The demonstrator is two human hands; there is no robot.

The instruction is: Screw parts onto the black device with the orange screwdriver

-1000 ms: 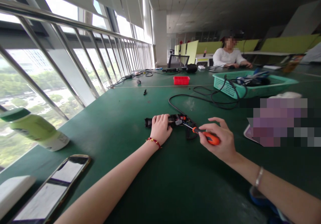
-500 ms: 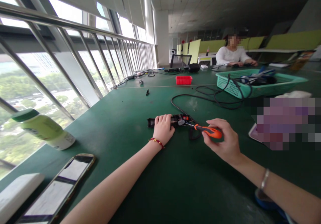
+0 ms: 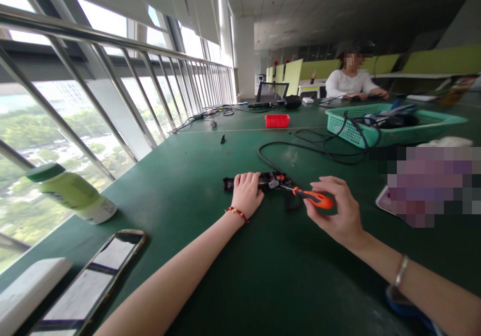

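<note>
My left hand [image 3: 247,195] lies over a black, tube-shaped corded device [image 3: 228,184] on the green table, its fingers closed round the middle. Small orange and grey parts show at the device's right end, where its inside seems exposed. In my right hand [image 3: 342,214] is an orange-and-black screwdriver [image 3: 314,198], held by the handle between thumb and fingers. The shaft points left, and its tip reaches the device's right end; what exactly it touches is too small to tell. A black cable [image 3: 268,145] runs from the device toward the back right.
A teal basket [image 3: 394,138] with cables and tools stands at the back right, a small red tray [image 3: 277,121] at the back. On the left are a green bottle [image 3: 75,193], a phone [image 3: 90,281] and a white box [image 3: 32,293]. Another person [image 3: 353,82] sits across.
The whole view has shifted slightly, so things appear a little further right. Both hands keep their holds, and the screwdriver stays at the device's right end.
</note>
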